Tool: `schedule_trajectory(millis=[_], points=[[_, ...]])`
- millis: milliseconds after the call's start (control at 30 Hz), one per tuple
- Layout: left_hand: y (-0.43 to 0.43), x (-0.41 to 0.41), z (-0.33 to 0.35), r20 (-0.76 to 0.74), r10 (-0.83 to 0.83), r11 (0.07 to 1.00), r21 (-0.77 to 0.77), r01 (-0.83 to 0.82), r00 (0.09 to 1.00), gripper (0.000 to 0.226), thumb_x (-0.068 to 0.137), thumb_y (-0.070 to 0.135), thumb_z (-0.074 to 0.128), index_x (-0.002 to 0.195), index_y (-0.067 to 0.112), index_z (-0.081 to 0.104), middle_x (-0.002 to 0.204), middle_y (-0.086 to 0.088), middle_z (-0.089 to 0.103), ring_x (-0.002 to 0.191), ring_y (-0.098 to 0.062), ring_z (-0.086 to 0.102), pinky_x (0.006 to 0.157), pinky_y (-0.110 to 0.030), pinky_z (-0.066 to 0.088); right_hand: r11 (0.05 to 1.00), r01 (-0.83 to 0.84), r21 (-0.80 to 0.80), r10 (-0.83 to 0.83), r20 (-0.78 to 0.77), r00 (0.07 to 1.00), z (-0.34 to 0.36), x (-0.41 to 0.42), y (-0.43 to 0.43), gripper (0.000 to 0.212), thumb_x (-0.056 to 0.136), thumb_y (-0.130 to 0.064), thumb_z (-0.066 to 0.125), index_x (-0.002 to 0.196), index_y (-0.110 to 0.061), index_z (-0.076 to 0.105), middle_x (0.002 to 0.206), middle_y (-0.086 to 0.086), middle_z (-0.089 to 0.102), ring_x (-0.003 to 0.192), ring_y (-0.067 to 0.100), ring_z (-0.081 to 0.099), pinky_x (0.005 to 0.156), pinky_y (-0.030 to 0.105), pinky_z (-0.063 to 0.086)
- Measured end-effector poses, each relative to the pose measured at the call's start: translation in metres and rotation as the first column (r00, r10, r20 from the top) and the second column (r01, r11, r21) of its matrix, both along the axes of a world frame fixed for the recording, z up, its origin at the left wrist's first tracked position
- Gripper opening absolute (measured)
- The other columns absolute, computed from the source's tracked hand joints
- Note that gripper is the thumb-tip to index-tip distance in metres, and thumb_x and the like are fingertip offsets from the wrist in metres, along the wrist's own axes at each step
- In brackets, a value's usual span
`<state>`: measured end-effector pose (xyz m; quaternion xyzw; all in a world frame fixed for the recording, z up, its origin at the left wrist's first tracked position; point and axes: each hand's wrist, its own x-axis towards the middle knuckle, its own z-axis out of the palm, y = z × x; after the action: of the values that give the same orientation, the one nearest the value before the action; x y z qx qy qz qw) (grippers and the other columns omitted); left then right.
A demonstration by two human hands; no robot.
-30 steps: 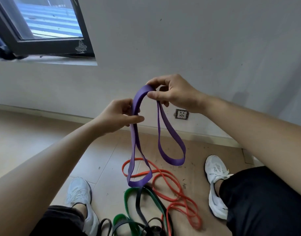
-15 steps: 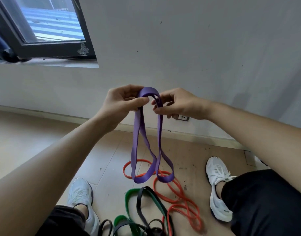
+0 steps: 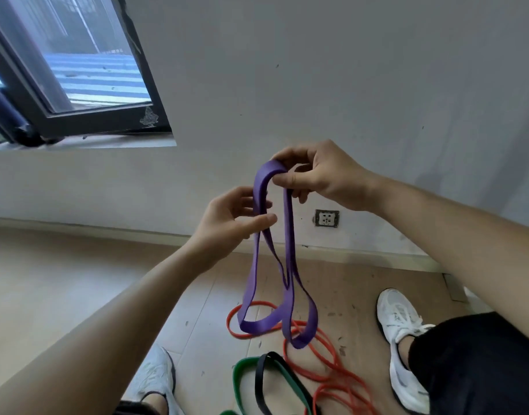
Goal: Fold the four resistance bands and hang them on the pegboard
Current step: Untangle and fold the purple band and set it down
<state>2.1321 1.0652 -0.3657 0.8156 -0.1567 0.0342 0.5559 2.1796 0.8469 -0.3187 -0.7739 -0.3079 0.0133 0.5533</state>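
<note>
Two hands hold the purple band [image 3: 289, 235] in the air before the wall [image 3: 362, 85], near the middle of the view. The right hand [image 3: 323, 178] is the higher one: its thumb and fingers [image 3: 282, 157] pinch the top bend of the band. The left hand [image 3: 227, 223] sits at 7 o'clock from it and pinches the left strand lower down, between its thumb and its curled fingers [image 3: 243, 196]. Below the hands the band hangs doubled and ends in two loops side by side, which dangle above the floor [image 3: 77, 280]; whether they touch it, I cannot tell.

Three other bands lie on the floor at 6 o'clock of the view, between the shoes. The red band [image 3: 257, 303] is a loose tangle, partly behind the hanging loops and running off toward 5 o'clock. The green band [image 3: 237, 380] lies just nearer the person, with the black band [image 3: 258, 384] across it; both are cut by the bottom edge.

A socket [image 3: 326, 218] is set low in the wall, at 3 o'clock from the left hand. A window [image 3: 77, 70] fills the 10 o'clock corner.
</note>
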Motion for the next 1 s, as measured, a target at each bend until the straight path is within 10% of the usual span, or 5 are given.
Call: schedule_trajectory(millis=[500,1000], points=[[-0.061,0.013,-0.024,-0.073,-0.041,0.989,-0.144,0.031,0.996,0.03,0.086,0.017,0.079,0.113,0.019,0.066,0.102,-0.002,0.076,0.094,-0.011,0.074,0.076,-0.021,0.059,0.948,-0.045,0.315,0.095,-0.142,0.985,0.019,-0.003,-0.018,0.032,0.083,-0.019,0.071,0.114,-0.011,0.064,0.091,0.002,0.064,0.072,0.019,0.064,0.058,0.031,0.059],[-0.034,0.026,-0.04,-0.22,-0.145,0.972,0.149,0.181,0.965,0.035,0.085,0.02,0.081,0.113,0.014,0.062,0.1,-0.016,0.073,0.088,-0.025,0.075,0.071,-0.03,0.061,0.919,0.147,0.365,-0.071,-0.215,0.974,0.013,0.014,-0.074,0.026,0.088,-0.02,0.066,0.113,-0.013,0.067,0.094,0.003,0.073,0.071,0.017,0.065,0.059,0.028,0.059]])
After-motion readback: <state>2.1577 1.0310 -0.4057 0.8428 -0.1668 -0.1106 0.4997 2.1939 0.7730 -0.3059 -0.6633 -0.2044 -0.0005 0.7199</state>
